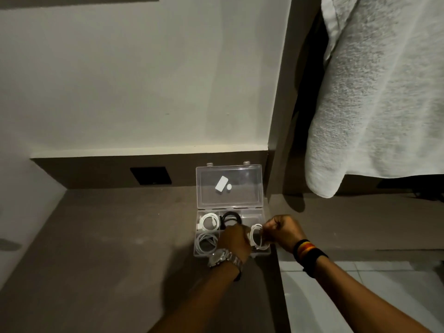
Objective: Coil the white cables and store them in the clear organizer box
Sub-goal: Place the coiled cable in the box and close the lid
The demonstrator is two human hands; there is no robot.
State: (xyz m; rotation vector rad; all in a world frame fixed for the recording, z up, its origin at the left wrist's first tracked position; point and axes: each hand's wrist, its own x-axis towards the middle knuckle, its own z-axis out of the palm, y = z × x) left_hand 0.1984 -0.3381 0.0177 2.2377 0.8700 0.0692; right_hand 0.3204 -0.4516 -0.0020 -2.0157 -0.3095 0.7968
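Dim brown desk (108, 248). Left hand (234, 239) and right hand (282, 230), fingers both pinching a white cable coil (257, 237) over the box (266, 251)'s right front compartment. Keep loops tight, press flat inside. Lid (229, 186) open behind.

I see a brown worktop (115, 236) that runs back to a low brown wall and ends at a straight edge on the right, with pale floor tiles beyond it. The only thing resting on it is the clear box (264, 218), close to that right edge, its lid (240, 183) open and leaning toward the back wall.
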